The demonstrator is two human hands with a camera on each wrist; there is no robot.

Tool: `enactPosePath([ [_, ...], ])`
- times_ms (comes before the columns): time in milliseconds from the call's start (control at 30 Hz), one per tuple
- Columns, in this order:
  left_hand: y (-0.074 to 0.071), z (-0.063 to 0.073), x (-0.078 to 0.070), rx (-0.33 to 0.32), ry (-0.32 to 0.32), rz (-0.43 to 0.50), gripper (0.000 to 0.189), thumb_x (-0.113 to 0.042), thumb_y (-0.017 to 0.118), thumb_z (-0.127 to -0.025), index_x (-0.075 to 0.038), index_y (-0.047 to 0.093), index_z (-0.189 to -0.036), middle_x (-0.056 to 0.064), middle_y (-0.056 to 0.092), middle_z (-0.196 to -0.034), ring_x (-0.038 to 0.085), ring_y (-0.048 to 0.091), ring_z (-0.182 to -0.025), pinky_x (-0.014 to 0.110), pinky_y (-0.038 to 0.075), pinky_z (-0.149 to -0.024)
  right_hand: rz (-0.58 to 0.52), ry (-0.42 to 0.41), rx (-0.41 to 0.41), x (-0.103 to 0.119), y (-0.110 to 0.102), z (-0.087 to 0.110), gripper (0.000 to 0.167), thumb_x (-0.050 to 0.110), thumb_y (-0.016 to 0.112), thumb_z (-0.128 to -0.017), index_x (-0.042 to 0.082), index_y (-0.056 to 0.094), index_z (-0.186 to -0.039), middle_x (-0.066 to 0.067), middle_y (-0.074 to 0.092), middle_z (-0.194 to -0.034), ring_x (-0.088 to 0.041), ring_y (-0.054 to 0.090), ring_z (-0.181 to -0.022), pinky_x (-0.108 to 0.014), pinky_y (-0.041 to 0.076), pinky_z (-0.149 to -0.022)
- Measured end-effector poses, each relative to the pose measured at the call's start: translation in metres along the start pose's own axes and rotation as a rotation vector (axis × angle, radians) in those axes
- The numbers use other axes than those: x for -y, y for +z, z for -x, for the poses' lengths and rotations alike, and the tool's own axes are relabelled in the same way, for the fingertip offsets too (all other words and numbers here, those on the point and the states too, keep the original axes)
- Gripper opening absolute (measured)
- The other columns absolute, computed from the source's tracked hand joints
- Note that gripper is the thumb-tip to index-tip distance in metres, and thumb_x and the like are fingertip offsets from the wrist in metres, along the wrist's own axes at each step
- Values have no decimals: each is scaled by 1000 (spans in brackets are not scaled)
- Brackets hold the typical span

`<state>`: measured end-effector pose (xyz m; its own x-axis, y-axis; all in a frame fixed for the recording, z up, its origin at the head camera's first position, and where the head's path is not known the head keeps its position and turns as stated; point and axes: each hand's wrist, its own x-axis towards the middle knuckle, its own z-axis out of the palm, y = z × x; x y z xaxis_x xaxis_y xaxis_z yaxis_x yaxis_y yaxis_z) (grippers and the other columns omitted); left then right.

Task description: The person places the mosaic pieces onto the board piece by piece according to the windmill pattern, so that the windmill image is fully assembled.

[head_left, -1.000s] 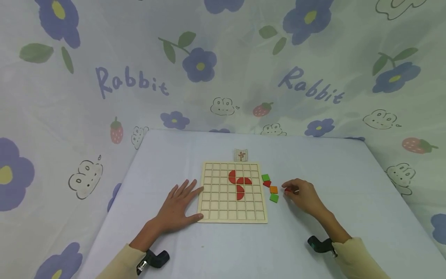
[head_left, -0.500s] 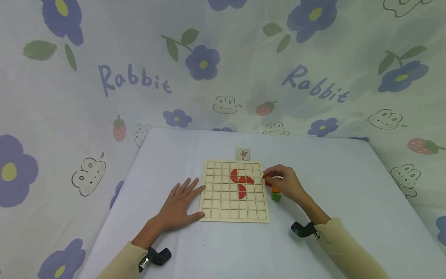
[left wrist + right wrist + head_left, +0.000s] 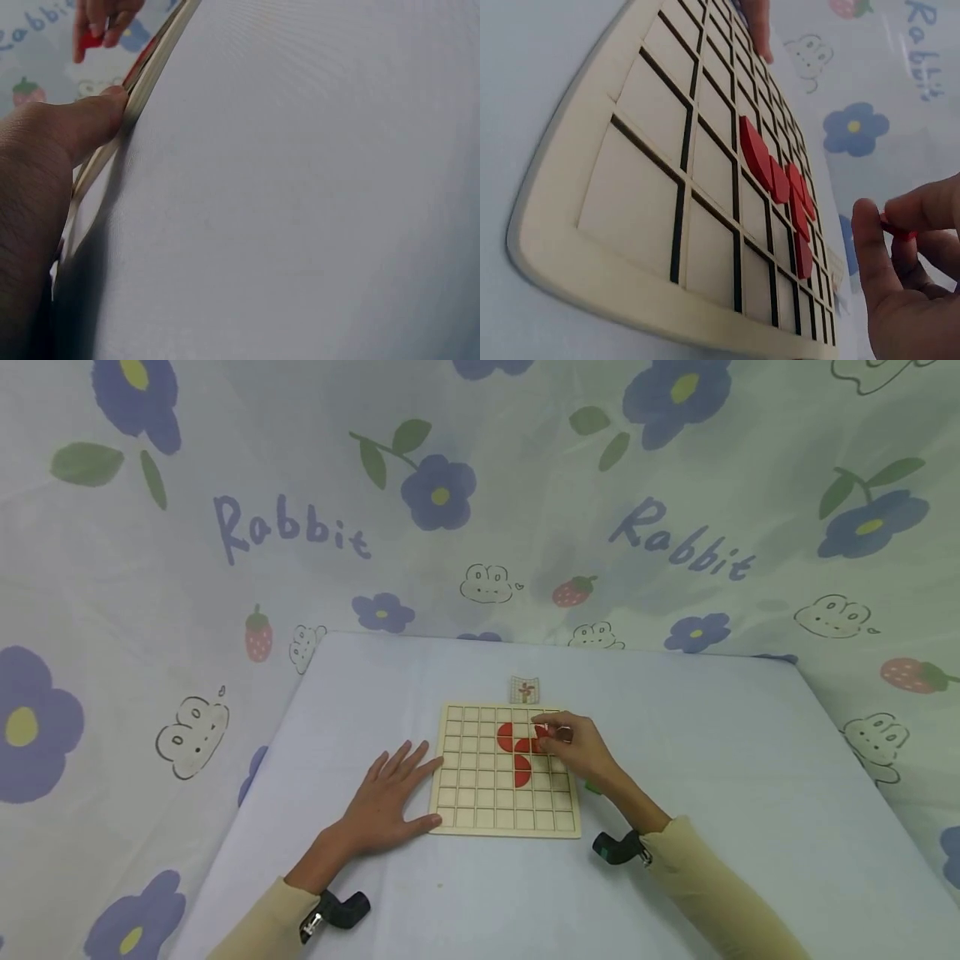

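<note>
My right hand (image 3: 581,747) pinches a small red piece (image 3: 901,231) between thumb and index finger, raised over the upper right part of a wooden grid board (image 3: 467,818). Several red pieces (image 3: 522,772) lie in the board's cells, in a curved, pinwheel-like pattern; fingertips partly cover the right-hand ones in the head view. With fingers spread, my left hand (image 3: 378,814) lies at the board's left edge. Its thumb touches the rim in the left wrist view.
Behind the board lies a small card (image 3: 525,690) printed with a grid and a pinwheel figure. A green tile (image 3: 592,787) peeks out right of the board, under the right forearm, which hides other tiles. A white cloth (image 3: 375,693) covers the table.
My right hand has moved left, from the loose tiles beside the board to above the board, carrying a red piece. The left hand stays at the board's edge.
</note>
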<state>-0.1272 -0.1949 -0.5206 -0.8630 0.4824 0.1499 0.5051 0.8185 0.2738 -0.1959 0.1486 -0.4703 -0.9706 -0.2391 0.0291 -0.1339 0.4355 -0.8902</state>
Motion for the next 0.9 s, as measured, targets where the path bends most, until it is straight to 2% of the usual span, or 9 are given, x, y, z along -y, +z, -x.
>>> enactPosePath([
  [133,-2,-1,0,0,2,8,84,-71,53,-86,-25,35,-154,4,21,-162,29,12,-148,56,11,-116,42,-33,12,3,9,-3,22,6,70,-91,4,72,-113,-1,67,-104,-20,66,-90,-33,55,-75],
  [300,-1,0,1,1,3,12,84,-72,52,-86,-26,35,-154,4,21,-162,29,12,-149,55,10,-116,81,-55,32,5,20,-7,13,15,75,-89,8,76,-99,4,72,-86,-15,67,-76,-33,55,-69],
  [400,0,0,2,-1,3,6,85,-73,51,-86,-27,34,-155,3,20,-162,28,11,-149,55,10,-116,102,-64,62,5,26,-9,9,16,76,-87,11,77,-95,7,70,-83,-14,64,-73,-32,54,-67],
  [700,1,0,2,-3,-3,2,86,-74,51,-85,-26,34,-154,4,20,-162,29,12,-148,55,10,-116,162,-90,114,4,40,-13,7,11,75,-87,10,78,-94,5,68,-84,-14,58,-69,-28,51,-59],
  [900,0,1,0,-7,7,23,85,-72,54,-85,-26,36,-154,4,21,-162,30,12,-148,57,11,-115,273,-157,91,1,47,-12,9,11,75,-87,9,77,-96,6,69,-87,-8,61,-75,-26,53,-66],
])
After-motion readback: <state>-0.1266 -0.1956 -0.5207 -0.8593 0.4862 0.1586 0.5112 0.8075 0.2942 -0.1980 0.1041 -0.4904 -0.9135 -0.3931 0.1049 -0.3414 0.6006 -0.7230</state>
